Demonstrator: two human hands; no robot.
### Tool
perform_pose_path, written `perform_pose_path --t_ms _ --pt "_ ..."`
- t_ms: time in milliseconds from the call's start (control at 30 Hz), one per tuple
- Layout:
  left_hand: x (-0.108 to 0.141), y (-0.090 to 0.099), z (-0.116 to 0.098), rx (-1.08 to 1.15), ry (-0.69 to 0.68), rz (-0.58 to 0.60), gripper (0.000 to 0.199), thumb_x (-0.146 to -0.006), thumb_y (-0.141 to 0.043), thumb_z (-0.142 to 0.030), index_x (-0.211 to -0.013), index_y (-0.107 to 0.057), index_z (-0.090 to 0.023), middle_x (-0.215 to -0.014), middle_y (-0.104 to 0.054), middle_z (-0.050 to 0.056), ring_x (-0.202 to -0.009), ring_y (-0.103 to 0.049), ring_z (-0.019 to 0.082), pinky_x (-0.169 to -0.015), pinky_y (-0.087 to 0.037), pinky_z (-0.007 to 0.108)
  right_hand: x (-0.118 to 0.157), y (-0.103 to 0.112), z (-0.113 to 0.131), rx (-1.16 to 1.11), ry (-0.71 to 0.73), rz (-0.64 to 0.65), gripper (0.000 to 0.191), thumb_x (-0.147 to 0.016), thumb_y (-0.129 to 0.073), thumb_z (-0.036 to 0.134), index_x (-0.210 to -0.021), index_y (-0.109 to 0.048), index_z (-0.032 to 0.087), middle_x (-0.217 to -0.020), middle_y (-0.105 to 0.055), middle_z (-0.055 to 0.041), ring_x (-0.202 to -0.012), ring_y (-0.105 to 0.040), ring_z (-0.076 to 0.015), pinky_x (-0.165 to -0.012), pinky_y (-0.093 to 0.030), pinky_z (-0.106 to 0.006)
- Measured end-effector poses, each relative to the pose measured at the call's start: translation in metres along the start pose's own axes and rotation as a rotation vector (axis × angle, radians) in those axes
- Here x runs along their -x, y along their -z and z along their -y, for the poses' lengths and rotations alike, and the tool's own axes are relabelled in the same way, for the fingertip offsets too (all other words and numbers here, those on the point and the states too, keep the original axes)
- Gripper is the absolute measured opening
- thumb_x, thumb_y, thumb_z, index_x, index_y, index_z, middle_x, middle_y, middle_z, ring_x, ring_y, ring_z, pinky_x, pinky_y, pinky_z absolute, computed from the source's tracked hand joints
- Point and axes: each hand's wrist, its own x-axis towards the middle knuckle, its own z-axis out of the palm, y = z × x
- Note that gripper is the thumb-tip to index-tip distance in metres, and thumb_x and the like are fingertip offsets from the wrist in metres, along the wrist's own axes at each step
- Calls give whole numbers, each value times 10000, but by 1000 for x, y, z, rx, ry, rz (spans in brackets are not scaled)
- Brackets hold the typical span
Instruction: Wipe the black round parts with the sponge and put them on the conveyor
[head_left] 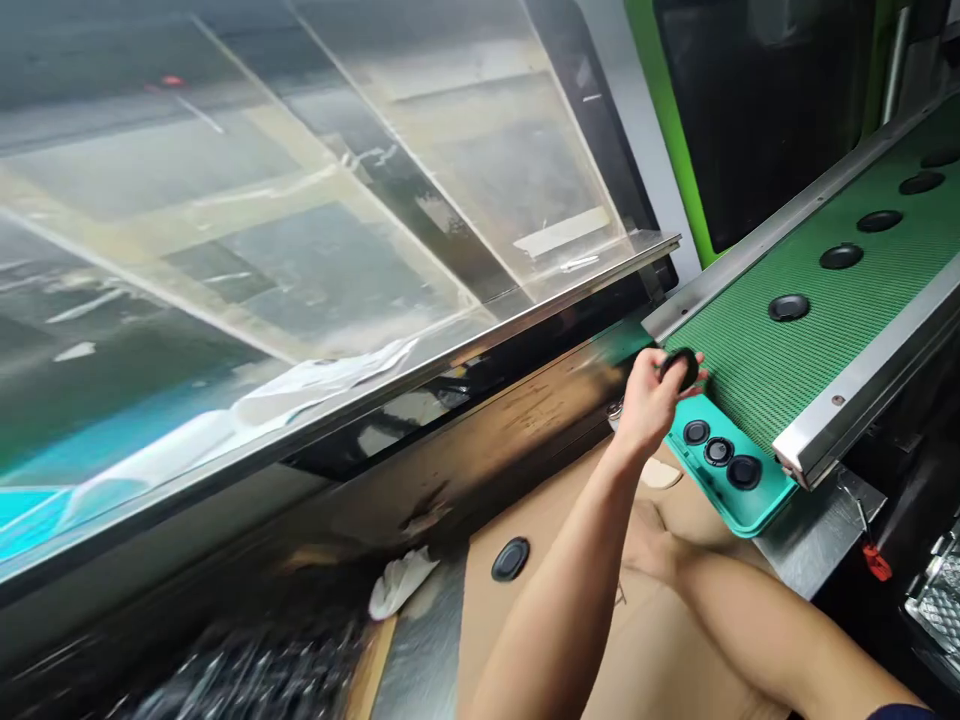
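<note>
In the head view, right of centre in the frame, the left hand [651, 400] pinches a black disc [680, 370] between thumb and fingers, raised near the close end of the green belt [739, 375]. The right hand [646, 545], lower and partly hidden behind the left forearm, is down by the cardboard sheet [484, 620]; its fingers are covered, so I cannot tell whether they are spread or pressed together.

As to progress, three seated discs [719, 451] sit in a row in the teal tray [750, 528] at the right of the frame, just below the belt's end. Further discs [788, 307] lie spaced along the belt towards the upper right corner, the farthest cut by the frame edge; these look like pieces not yet handled, though that is a judgement. One loose disc [511, 559] lies on the cardboard at lower centre.

Around these, a crumpled white cloth [403, 582] lies left of the cardboard, near a strip of metal counter [429, 650], and blurred dark glossy items [262, 665] fill the lower left. A slanted clear panel [300, 240] takes up the upper left. The metal side rail [874, 375] bounds the belt on the right, and the left forearm crosses above the cardboard, blocking part of it
</note>
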Motion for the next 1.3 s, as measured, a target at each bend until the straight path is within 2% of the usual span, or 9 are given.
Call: perform_pose_path --t_ms 167,300,400,533,633,867,1000,1167,1300 --pt "111 117 41 404 213 -447 280 -869 -694 -354 -1055 -540 -212 -940 -726 83 -769 -716 199 -573 -500 242 1 -6 -9 127 6 17 234 -910 -517 283 -983 -714 180 -977 -732 -119 -851 -687 -253 -725 -492 -321" --pt "181 169 88 766 339 -668 429 -1018 -369 -455 -998 -645 -127 -946 -717 141 -804 -709 219 -600 -533 286 1 -2 -9 63 36 -96 240 -978 -472 306 -1034 -685 211 -1017 -705 -91 -918 -661 -215 -775 -483 -291" --pt "198 174 111 918 331 -722 435 -1039 -324 -365 -981 -678 -119 -1004 -727 134 -912 -709 215 -752 -573 319 2 -5 -1 -56 120 -210 234 -998 -475 329 -1035 -673 209 -993 -687 -75 -917 -645 -192 -808 -480 -274" --pt "196 167 120 1012 305 -661 398 -1030 -354 -312 -1036 -698 -111 -1023 -735 129 -1034 -691 202 -997 -521 353 7 -15 9 -56 289 -122 189 -987 -490 277 -1032 -665 220 -1030 -671 -60 -950 -633 -177 -854 -472 -257" --pt "195 162 122 1030 291 -584 389 -1028 -361 -310 -1081 -692 -112 -1062 -732 121 -1082 -680 191 -1067 -476 340 7 -22 14 78 276 -98 164 -977 -491 240 -1022 -645 207 -1041 -665 -68 -964 -616 -190 -837 -461 -262" --pt "197 161 126 983 321 -566 400 -1010 -394 -377 -1037 -700 -120 -1143 -722 160 -1153 -659 256 -1057 -502 432 10 -18 23 222 349 93 136 -989 -472 242 -981 -603 209 -1032 -652 -62 -907 -591 -184 -775 -425 -260" --pt "194 160 125 962 294 -633 351 -1011 -402 -321 -967 -696 -133 -1079 -729 127 -1114 -670 210 -1045 -512 370 8 -13 22 312 260 12 201 -1028 -408 255 -1021 -602 204 -1055 -647 -80 -944 -582 -194 -785 -410 -268" --pt "193 159 122 949 327 -576 443 -1024 -344 -371 -979 -701 -113 -1105 -723 167 -1137 -661 250 -1018 -529 413 9 -12 20 318 391 95 177 -1022 -439 267 -1028 -607 212 -1070 -649 -64 -943 -574 -193 -780 -401 -272" --pt "192 158 124 946 292 -648 407 -1049 -335 -311 -941 -685 -134 -999 -735 100 -1002 -690 170 -976 -549 334 5 -11 19 425 304 2 215 -1039 -403 259 -1023 -607 194 -1039 -645 -83 -947 -568 -204 -761 -389 -282"
